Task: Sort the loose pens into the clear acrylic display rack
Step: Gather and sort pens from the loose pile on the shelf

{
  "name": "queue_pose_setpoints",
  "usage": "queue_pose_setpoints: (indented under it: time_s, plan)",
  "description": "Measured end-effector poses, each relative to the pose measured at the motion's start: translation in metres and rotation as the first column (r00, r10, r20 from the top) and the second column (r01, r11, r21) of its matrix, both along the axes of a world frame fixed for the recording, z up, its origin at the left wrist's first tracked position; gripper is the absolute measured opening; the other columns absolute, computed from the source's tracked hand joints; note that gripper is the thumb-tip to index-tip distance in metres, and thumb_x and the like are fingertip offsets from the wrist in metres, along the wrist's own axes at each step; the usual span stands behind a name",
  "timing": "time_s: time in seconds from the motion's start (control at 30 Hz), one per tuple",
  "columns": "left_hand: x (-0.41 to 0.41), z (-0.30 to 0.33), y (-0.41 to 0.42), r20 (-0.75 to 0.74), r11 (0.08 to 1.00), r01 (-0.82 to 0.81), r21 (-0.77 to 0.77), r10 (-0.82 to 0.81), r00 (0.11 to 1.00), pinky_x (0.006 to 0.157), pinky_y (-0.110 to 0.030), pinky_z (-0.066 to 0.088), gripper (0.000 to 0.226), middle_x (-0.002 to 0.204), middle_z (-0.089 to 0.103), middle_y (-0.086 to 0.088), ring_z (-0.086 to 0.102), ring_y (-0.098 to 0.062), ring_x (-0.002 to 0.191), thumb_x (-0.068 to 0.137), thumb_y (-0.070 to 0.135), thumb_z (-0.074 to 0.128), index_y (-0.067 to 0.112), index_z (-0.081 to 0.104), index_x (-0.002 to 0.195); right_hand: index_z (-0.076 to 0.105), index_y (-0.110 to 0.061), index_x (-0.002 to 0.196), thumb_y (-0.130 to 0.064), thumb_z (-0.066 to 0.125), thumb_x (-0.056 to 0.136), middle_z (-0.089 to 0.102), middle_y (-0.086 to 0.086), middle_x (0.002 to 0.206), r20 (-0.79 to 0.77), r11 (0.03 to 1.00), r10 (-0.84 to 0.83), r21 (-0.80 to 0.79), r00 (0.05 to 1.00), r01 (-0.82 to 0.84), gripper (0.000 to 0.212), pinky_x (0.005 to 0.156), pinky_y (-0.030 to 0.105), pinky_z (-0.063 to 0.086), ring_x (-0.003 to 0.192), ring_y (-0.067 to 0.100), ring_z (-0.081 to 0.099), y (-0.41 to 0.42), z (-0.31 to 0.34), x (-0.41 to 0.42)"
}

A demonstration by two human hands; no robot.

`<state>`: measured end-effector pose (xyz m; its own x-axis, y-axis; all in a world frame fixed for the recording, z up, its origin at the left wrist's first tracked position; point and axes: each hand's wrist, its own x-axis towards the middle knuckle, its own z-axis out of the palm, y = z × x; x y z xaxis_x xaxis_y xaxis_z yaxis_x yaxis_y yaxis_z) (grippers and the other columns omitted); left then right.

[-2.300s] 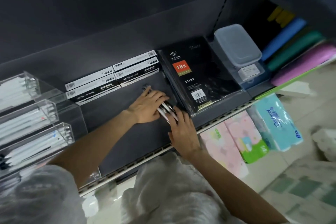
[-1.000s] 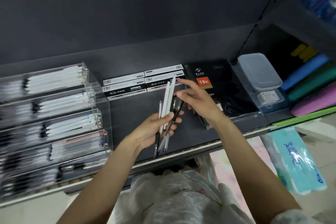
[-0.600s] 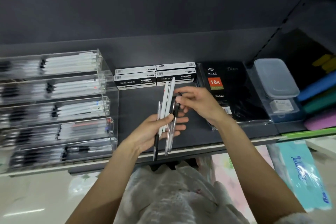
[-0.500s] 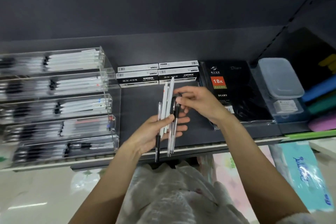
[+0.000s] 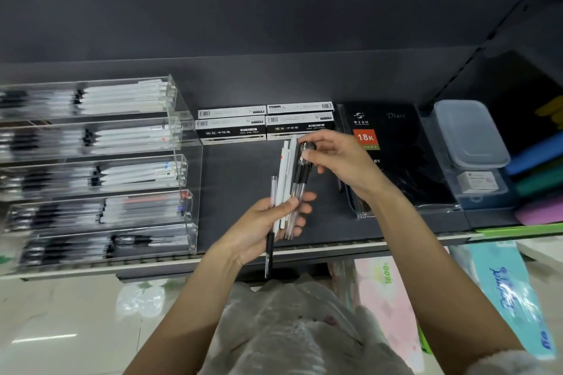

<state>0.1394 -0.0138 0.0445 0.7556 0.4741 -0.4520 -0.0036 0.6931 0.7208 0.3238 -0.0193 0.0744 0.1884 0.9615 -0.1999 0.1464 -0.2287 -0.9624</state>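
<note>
The left hand (image 5: 268, 222) grips a bundle of white, clear and black pens (image 5: 288, 189); the right hand (image 5: 338, 161) pinches one's top. To their left, the tiered clear acrylic rack (image 5: 185, 167) already holds many; none of this bundle is sorted yet.

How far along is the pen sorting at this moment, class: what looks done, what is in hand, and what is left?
Done: the acrylic rack already holds pens in all five tiers. In hand: the left hand grips a bundle of loose pens, and the right hand pinches the top of a clear black-grip pen among them. Left: every pen in the bundle must go into a tier.
</note>
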Motion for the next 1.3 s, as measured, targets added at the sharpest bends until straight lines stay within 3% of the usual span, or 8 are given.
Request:
queue_pose_setpoints:
  time_s: [0.13,0.3,0.43,0.53,0.63,0.8,0.97,1.3]
  plan:
    - [-0.002,-0.003,-0.002,0.014,1.0,-0.009,0.019,0.009,1.0,0.058,-0.019,0.046,0.031,0.076,0.058,0.004,0.051,-0.005,0.06,0.087,0.02,0.053,0.004,0.062,0.112,0.057,-0.026,0.119,-0.017,0.063,0.089,0.059,-0.003,0.122,0.143,0.99,0.082,0.103,0.986,-0.097,0.032,0.095,0.027,0.044,0.111,0.008,0.054,0.003,0.001,0.004]
    - [-0.006,-0.002,-0.003,-0.046,0.99,0.013,0.142,-0.006,0.999,0.062,-0.02,0.047,0.024,0.075,0.06,0.007,0.053,-0.005,0.063,0.092,0.019,0.051,0.008,0.064,0.11,0.061,-0.038,0.111,-0.033,0.067,0.084,0.037,-0.011,0.143,0.518,0.924,0.294,0.061,0.803,-0.378,0.028,0.11,0.029,0.02,0.135,0.01,0.027,0.017,0.018,0.007]
    - [-0.008,-0.001,-0.004,-0.067,0.982,-0.003,0.189,0.015,0.998,0.063,-0.019,0.048,0.023,0.076,0.062,0.008,0.055,-0.005,0.065,0.095,0.016,0.048,0.009,0.064,0.11,0.067,-0.031,0.09,-0.022,0.069,0.083,0.053,-0.006,0.123,0.433,0.897,0.328,0.137,0.84,-0.421,0.011,0.105,0.025,0.032,0.118,0.005,0.047,0.026,0.027,0.004]
    - [-0.012,-0.006,-0.005,-0.067,0.985,-0.049,0.165,0.061,0.996,0.063,-0.019,0.049,0.023,0.078,0.064,0.007,0.057,-0.005,0.066,0.095,0.014,0.047,0.008,0.064,0.11,0.064,-0.026,0.09,-0.014,0.065,0.085,0.06,-0.008,0.096,0.25,0.905,0.101,0.38,0.963,-0.193,0.013,0.086,0.024,0.044,0.091,0.004,0.057,0.023,0.048,0.012]
    - [-0.014,-0.01,-0.008,-0.008,0.985,-0.169,0.031,0.17,0.985,0.062,-0.02,0.051,0.024,0.082,0.068,0.003,0.06,-0.007,0.066,0.093,0.012,0.049,0.004,0.064,0.111,0.065,-0.02,0.09,-0.005,0.064,0.086,0.064,-0.01,0.084,0.12,0.836,-0.182,0.541,0.976,0.089,0.016,0.069,0.018,0.048,0.075,0.004,0.059,0.005,0.063,0.007]
    - [0.002,-0.003,-0.003,0.11,0.897,-0.415,-0.15,0.433,0.895,0.056,-0.018,0.052,0.021,0.087,0.073,-0.004,0.067,-0.01,0.068,0.094,0.009,0.045,0.003,0.064,0.102,0.072,-0.001,0.093,-0.002,0.065,0.085,0.067,0.003,0.096,0.457,0.658,-0.414,0.748,0.787,-0.089,0.011,0.083,0.021,0.05,0.091,0.009,0.063,-0.035,0.017,-0.044]
    - [0.011,0.0,0.003,0.157,0.861,-0.497,-0.107,0.508,0.847,0.08,-0.024,0.055,0.029,0.113,0.069,-0.01,0.067,-0.015,0.098,0.097,0.012,0.043,0.001,0.061,0.117,0.073,0.0,0.099,0.0,0.068,0.085,0.07,0.014,0.101,0.635,0.653,-0.454,0.715,0.626,-0.252,0.015,0.077,0.03,0.056,0.089,0.02,0.068,-0.052,-0.038,-0.064]
    - [0.015,-0.008,-0.005,0.06,0.853,-0.519,-0.058,0.522,0.851,0.071,-0.019,0.048,0.029,0.082,0.064,0.006,0.057,-0.008,0.071,0.099,0.016,0.044,0.009,0.06,0.122,0.07,0.001,0.102,0.001,0.061,0.089,0.067,0.012,0.108,0.731,0.742,-0.29,0.579,0.618,-0.337,0.016,0.084,0.03,0.053,0.101,0.021,0.062,-0.069,-0.068,-0.062]
